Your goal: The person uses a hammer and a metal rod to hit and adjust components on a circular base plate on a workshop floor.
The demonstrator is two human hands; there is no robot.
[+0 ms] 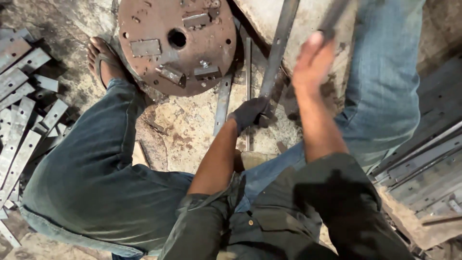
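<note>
Dark olive shirt [288, 212] nearest; gloved left hand [250, 113] fingers clamp a long flat grey steel bar [279, 45]; blurred right hand [313, 60] fingers grip a dark handle [334, 17].

At twelve o'clock a rust-brown round steel plate [177, 43] with grey welded blocks; a dull grey flat steel bar [277, 48] at one; pale grey steel strips [21, 130] at nine; faded blue jeans [91, 183]

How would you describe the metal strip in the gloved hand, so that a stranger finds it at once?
Start at the round rusty plate at the top of the view. Just right of it, a long flat steel strip slants down into the dark-gloved left hand. Unlike the strips lying flat on the floor beside it, this one is lifted and gripped.
</note>
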